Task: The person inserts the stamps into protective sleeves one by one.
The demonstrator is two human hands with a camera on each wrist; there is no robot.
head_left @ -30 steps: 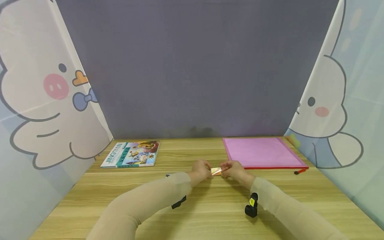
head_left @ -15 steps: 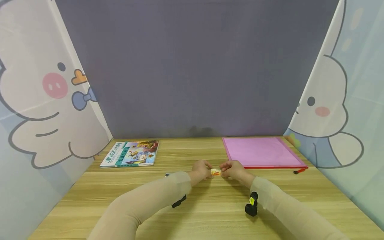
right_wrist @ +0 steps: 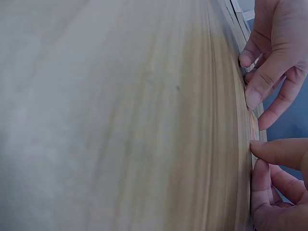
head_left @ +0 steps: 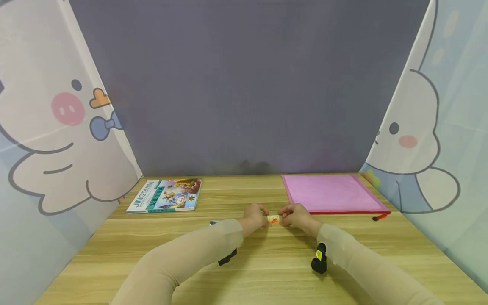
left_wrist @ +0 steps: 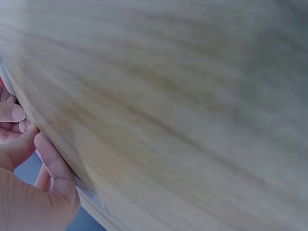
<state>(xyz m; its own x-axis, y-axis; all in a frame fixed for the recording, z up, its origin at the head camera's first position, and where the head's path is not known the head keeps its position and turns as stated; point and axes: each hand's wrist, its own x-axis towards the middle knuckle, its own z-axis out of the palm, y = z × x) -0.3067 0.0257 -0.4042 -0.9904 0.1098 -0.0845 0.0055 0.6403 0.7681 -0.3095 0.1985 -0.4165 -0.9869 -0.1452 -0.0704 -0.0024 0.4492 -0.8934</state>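
Between my two hands, in the head view, is a small flat card (head_left: 273,219) with a yellow and orange picture, low over or on the wooden table. My left hand (head_left: 254,215) pinches its left end. The opposite end is between the thumb and fingers of my right hand (head_left: 297,215). In the left wrist view, thumb and forefinger of the left hand (left_wrist: 41,185) come together at the table surface. The right wrist view shows the right hand (right_wrist: 281,187) in a similar pinch; the card itself is hardly visible there.
A picture book (head_left: 165,195) lies at the back left. At the back right is a pink zip pouch (head_left: 335,192) with a red edge and a zip pull (head_left: 381,217). A small dark-and-white item (head_left: 213,222) is partly hidden behind the left sleeve. Printed cloth walls enclose the table (head_left: 267,271).
The card's shiny glare from a second ago is gone, and its picture now shows. Both hands stay nearly in place; the whole view shifts slightly.
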